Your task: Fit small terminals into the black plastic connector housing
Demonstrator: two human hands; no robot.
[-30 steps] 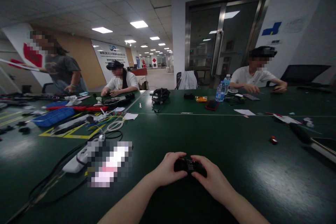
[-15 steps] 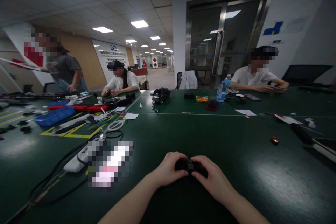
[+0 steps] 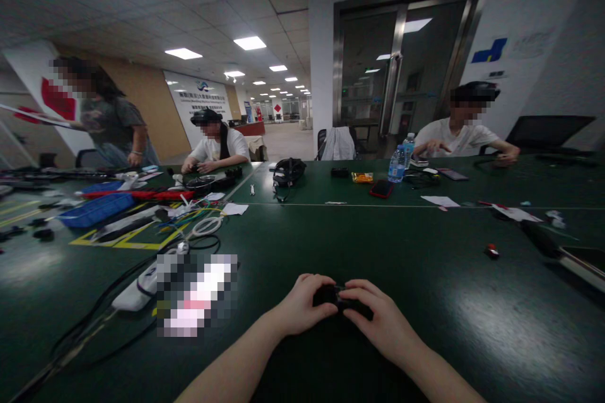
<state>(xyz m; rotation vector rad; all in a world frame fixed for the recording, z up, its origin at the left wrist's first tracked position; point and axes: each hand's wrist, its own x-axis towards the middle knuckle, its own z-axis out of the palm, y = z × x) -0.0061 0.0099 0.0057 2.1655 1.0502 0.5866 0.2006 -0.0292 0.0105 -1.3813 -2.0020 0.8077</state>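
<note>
A small black object (image 3: 355, 307) is between my two hands, low over the green table (image 3: 265, 252); its exact kind is too dark to make out. My left hand (image 3: 305, 305) grips its left end, thumb in front and fingers behind. On the right end, my right hand (image 3: 378, 312) holds it with the thumb at the near side and the fingers bent over the top. The fingertips of both hands come close together at the object's middle.
Left of my hands lie a white power strip (image 3: 137, 289), cables and a blurred bright screen (image 3: 201, 296). Farther left is a blue tray (image 3: 97, 209). Bottles (image 3: 397, 165) and a headset (image 3: 289, 171) stand ahead. A red item (image 3: 491, 251) lies right. Several people are around the table.
My right fingers have shifted inward over the middle of the black object. Across the table, the right-hand person has moved their hands apart. The view has shifted slightly.
</note>
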